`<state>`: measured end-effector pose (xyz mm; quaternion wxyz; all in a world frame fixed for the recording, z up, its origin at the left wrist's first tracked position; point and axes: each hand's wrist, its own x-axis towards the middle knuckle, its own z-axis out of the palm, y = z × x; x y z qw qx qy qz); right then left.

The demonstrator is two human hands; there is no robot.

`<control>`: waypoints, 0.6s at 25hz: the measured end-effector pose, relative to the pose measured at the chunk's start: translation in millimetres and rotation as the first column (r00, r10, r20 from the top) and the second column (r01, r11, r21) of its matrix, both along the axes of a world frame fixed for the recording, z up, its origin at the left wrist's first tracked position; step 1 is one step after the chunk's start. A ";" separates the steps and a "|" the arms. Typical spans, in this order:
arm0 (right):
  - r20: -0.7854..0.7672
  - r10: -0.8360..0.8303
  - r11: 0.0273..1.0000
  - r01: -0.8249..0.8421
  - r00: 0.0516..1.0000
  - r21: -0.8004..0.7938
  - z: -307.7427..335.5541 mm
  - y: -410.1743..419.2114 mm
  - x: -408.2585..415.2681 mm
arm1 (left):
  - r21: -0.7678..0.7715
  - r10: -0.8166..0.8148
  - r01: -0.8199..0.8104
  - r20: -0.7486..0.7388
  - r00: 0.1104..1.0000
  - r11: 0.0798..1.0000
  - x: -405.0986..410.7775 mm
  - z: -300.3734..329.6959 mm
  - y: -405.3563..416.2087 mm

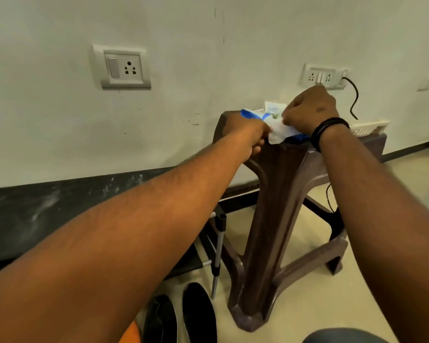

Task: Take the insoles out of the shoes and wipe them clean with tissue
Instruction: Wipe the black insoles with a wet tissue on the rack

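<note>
A blue and white tissue pack lies on top of a brown plastic stool. A white tissue sticks out of it over the stool's near edge. My left hand rests on the near end of the pack and holds it down, fingers curled at the stool's edge. My right hand, with black bands on the wrist, pinches the tissue from above. Two black shoes stand on the floor at the bottom, beside the stool's leg; their insides are dark and no insole can be made out.
A white plastic basket sits on the stool's far right. A black cable hangs from a wall socket behind it. A metal-legged rack stands left of the stool. Dark skirting runs along the wall.
</note>
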<state>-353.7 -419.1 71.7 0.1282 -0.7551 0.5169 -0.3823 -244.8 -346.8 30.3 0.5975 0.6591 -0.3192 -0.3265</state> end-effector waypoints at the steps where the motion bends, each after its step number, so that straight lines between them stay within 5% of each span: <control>1: 0.042 -0.009 1.000 0.010 0.999 -0.013 1.4 0.4 -2.0 | 0.005 -0.002 0.002 -0.006 1.000 1.000 1.5 1.8 0.9; 5: 0.193 0.091 0.996 -0.091 0.977 -0.008 11.7 10.3 -11.1 | -0.065 -0.015 0.013 -0.033 0.999 0.998 3.6 16.4 12.0; 10: 0.430 0.249 0.966 -0.256 0.868 -0.044 36.4 48.2 -11.3 | -0.280 -0.205 0.126 -0.276 0.939 0.952 2.7 48.9 41.9; 15: 0.608 0.295 0.920 -0.390 0.737 0.027 55.6 98.4 -1.0 | -0.425 -0.234 0.097 -0.285 0.929 0.900 7.4 80.3 84.7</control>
